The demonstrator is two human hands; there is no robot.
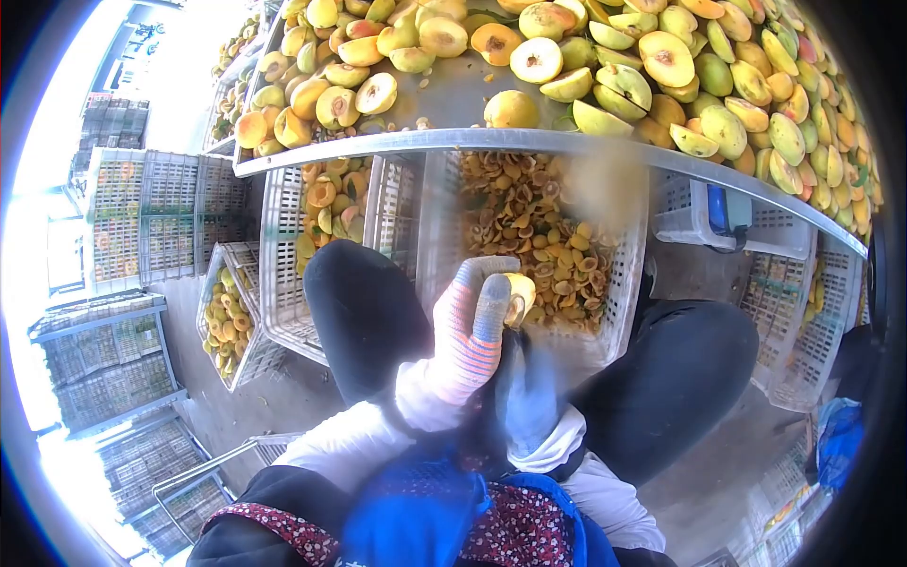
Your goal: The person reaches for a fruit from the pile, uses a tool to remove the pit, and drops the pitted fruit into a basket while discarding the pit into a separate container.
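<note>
My left hand (465,326), in a striped knit glove, is closed around a yellow peach half (520,299), its cut face turned to the right. Just below and right of it, my right hand (531,397) in a bluish glove is smeared by motion. Its fingers look curled round a thin dark thing that reaches up toward the peach half; what it is cannot be made out. Beneath both hands, between my knees, a white crate (625,283) holds peach scraps (557,255), small cut pieces and hollowed bits.
A metal-edged table (453,140) bears heaped peach halves (666,59). Left of my knee stand a crate of halves (283,274) and a smaller peach crate (248,354). Stacked crates (142,213) line the left; further crates (803,331) stand right. A blurry spot covers part of the view.
</note>
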